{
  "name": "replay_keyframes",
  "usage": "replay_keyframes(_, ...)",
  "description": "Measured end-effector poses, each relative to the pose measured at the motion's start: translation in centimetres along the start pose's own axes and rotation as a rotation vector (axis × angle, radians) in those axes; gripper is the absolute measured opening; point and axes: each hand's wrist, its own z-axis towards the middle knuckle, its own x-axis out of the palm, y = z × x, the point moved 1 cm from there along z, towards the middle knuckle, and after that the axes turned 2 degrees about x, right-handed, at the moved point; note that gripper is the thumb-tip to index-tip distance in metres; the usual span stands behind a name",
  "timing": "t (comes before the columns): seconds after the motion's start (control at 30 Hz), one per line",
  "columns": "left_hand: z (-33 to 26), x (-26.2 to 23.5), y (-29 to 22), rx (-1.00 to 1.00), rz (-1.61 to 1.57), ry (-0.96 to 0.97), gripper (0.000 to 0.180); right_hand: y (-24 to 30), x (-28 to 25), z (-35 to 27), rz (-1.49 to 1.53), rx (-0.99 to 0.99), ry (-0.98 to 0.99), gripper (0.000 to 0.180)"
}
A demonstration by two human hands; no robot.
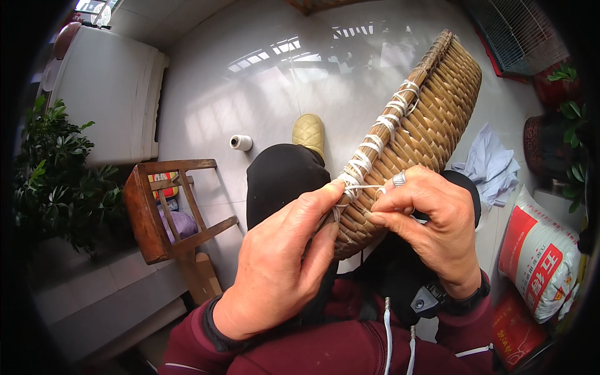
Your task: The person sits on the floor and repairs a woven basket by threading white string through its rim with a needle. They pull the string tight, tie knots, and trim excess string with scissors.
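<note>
A woven wicker basket (431, 119) rests tilted across my lap, its rim running from my hands up toward the far right. White cord (374, 142) is wound around that rim in several wraps. My left hand (281, 256) is closed on the near part of the rim, thumb pressed beside the last wraps. Just right of it, my right hand (431, 215) pinches the white cord, which stretches taut between the two hands. A ring sits on one of its fingers. The right fingertips hide the cord's end.
A cone of white thread (240, 142) stands on the tiled floor beyond my knee. An overturned wooden stool (197, 235) lies at left, near a leafy plant (59, 150) and a white cabinet (106, 94). At right are a crumpled cloth (490, 165), a printed sack (540, 256) and a wire cage (515, 34).
</note>
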Motion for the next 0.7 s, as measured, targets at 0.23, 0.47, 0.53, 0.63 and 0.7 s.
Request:
replay_keyframes(0.23,0.2,0.2,0.5,0.109,0.050,-0.056,0.038,-0.7,1.0,0.8,-0.036,-0.007,0.025,0.020)
replay_keyframes(0.47,-0.3,0.6,0.4,0.106,0.064,-0.057,0.039,2.7,-4.0,6.6,-0.559,-0.448,-0.153,0.030)
replay_keyframes(0.53,-0.2,0.8,0.2,0.120,0.065,-0.073,0.039,2.0,-2.1,10.9,-0.589,-0.380,0.314,0.027)
replay_keyframes(0.63,-0.2,0.9,-0.1,0.136,0.073,-0.091,0.040,0.4,1.2,15.1,-0.661,0.067,1.108,0.032)
replay_keyframes(0.7,-0.2,0.9,-0.2,0.110,0.088,-0.085,0.039,-0.4,2.7,16.2,-0.693,-0.024,1.195,0.031)
